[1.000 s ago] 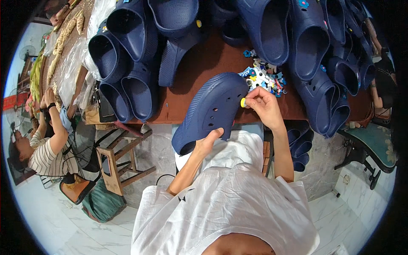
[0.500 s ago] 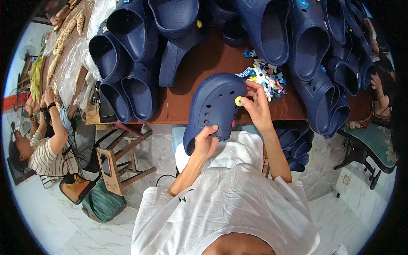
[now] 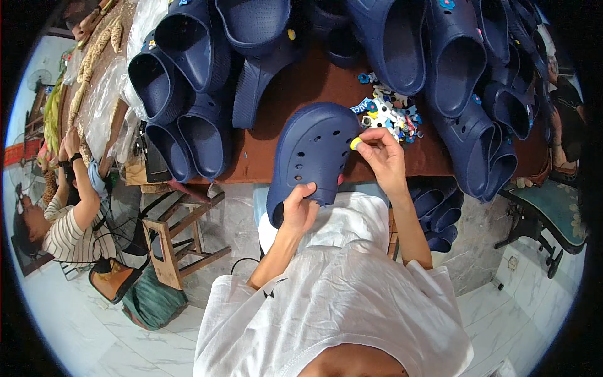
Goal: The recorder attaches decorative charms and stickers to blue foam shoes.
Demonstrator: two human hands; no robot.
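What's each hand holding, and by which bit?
The left hand holds a navy-blue, holed, rubbery-looking clog by the instep edge near its foot opening, thumb on top. The right hand pinches a small, round yellow piece by its edge.

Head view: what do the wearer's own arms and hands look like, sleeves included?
The left hand and right hand are bare, with no gloves or wristbands showing. A loose white fabric shirt has wide short sleeves, leaving both forearms uncovered; a small black mark sits near the left sleeve.
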